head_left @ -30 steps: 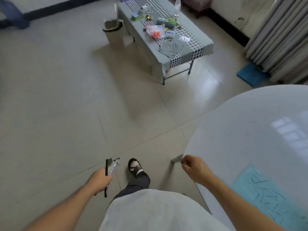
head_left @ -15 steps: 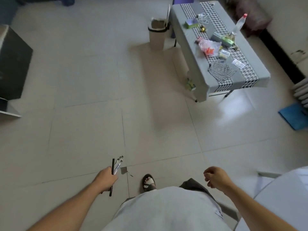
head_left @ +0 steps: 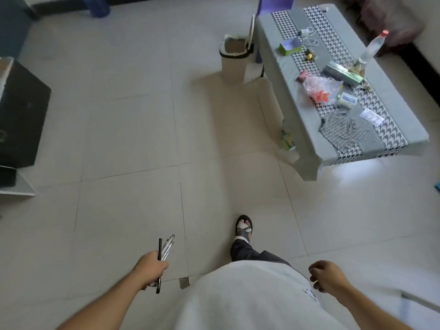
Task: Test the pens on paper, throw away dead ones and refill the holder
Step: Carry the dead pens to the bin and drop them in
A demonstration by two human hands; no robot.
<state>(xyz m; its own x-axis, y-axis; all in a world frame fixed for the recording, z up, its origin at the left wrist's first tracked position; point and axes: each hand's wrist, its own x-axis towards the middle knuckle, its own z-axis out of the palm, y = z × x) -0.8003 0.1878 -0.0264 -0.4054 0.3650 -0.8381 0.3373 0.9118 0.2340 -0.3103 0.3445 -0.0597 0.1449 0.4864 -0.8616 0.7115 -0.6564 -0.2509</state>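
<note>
Nothing readable anywhere from where I'm standing: the little white slip [head_left: 372, 117] on the desk [head_left: 390, 96] and the boxes up there are too small and blurry to make out any print or brand.

The pens [head_left: 164, 252] are a small bundle in the person's left hand [head_left: 151, 266], down low over the floor tiles [head_left: 128, 129], well away from the desk. One pen is black, the rest look clear or silvery. Long axis runs roughly away from the person, tilted a bit to the right, with the upper ends fanning out past the fingers and the black one's lower end sticking out under the fist. Can't tell which ends are the tips. The grip is a closed fist wrapped around the middle of the bundle.

Right hand [head_left: 327, 275] hangs beside the white shirt [head_left: 250, 298], fingers loosely curled in, nothing visible in it.

One sandalled foot [head_left: 244, 228] is out front on the tiles. Across the room there's a beige bin [head_left: 234, 60] with a liner, lid up, right beside the desk's far end. The desk has a grey cloth with a houndstooth runner and carries a clear bottle [head_left: 371, 48] with a red cap, a pink plastic bag [head_left: 320, 88] and a green box [head_left: 289, 46].
</note>
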